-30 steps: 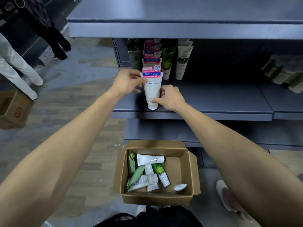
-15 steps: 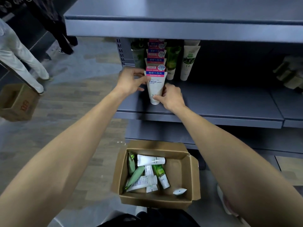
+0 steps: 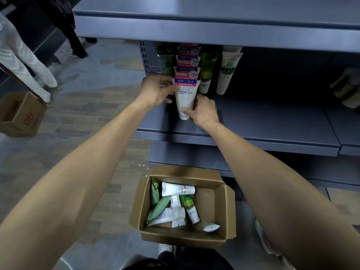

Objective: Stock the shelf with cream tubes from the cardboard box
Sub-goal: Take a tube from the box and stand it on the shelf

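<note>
A white facial cleanser tube with a pink and blue top stands cap down on the grey shelf, at the front of a row of matching tubes. My left hand pinches its upper left edge. My right hand holds its lower part near the cap. Below on the floor, the open cardboard box contains several green and white cream tubes.
Green tubes and a white tube stand to the right of the row; a dark green one stands to its left. Pale packs lie at the shelf's far right. Another cardboard box and people's legs are on the left.
Both hands pushed the facial cleanser tube a little deeper against the row behind it. The camera view shifted slightly, and the grip stayed the same.
</note>
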A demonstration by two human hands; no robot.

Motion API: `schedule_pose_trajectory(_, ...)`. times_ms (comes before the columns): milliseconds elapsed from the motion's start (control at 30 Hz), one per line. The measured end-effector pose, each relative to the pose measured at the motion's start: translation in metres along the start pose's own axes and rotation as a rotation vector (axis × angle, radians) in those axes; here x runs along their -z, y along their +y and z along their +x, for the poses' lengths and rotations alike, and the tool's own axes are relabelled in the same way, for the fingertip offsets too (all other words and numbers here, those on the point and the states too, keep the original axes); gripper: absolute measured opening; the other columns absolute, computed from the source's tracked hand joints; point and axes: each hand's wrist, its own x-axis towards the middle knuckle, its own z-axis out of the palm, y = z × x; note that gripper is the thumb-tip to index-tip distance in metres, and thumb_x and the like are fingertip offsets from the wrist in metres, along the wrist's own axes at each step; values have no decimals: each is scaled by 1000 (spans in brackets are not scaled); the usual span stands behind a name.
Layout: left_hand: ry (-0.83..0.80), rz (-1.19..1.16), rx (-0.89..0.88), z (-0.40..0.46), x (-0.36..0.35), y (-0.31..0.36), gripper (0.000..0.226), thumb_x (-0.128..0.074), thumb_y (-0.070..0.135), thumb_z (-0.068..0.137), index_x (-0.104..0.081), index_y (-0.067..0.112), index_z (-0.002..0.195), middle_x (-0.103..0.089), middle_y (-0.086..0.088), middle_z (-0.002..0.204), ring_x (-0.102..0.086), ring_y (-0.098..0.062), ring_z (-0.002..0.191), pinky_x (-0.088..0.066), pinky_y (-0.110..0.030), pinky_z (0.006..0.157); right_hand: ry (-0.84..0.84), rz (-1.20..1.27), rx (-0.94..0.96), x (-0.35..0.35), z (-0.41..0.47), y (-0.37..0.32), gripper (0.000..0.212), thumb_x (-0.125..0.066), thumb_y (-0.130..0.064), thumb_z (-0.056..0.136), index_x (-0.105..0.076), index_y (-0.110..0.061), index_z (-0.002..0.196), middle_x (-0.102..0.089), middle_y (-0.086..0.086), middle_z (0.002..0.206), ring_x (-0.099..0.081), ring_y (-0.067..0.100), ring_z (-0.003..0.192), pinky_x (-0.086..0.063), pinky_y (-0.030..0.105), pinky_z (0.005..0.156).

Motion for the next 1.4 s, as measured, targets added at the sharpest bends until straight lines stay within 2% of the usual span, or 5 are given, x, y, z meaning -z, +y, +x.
schedule_pose_trajectory(433,19,-38,-6,-8,-1,5,17,-71,17,89,-68,11,105,-69,-5,101,-67,-16,82,-60,-27,56,-23,-22,-44,4,-2,-8,52,-82,-34,74,-60,-13,116,-68,6,113,-64,27,105,-54,34,83)
schedule_pose_trajectory(600,87,-37,43,-32,-3,-12,41,-76,23,85,-63,9,122,-63,-4,118,-63,-15,102,-59,-26,52,-75,-6,-114,2,-23,8,68,-88,-45,65,-60,-12,118,-69,5,110,-66,22,102,-54,37,92)
schedule_pose_trajectory(733,115,37,79,-55,-1,-29,43,-79,27,82,-64,12,120,-65,-3,112,-65,-17,94,-59,-28,48,-55,15,-141,4,-45,23,62,-86,-39,71,-62,-12,121,-71,6,112,-67,19,103,-54,33,95)
schedule_pose_trajectory(1133,-142,95,14,-121,-23,-45,32,-78,30,81,-68,21,110,-69,0,96,-69,-18,81,-60,-32,50,49,12,-189,1,-142,43,37,-82,-32,77,-65,-17,107,-69,-3,95,-67,11,84,-51,20,79)
schedule_pose_trajectory(1400,-372,98,34,-180,-83,-79,30,-79,31,82,-69,21,109,-68,3,93,-64,-14,72,-61,-34,52,33,-74,-368,0,-226,92,36,-82,-31,77,-65,-17,106,-67,-6,85,-66,13,83,-55,28,85)
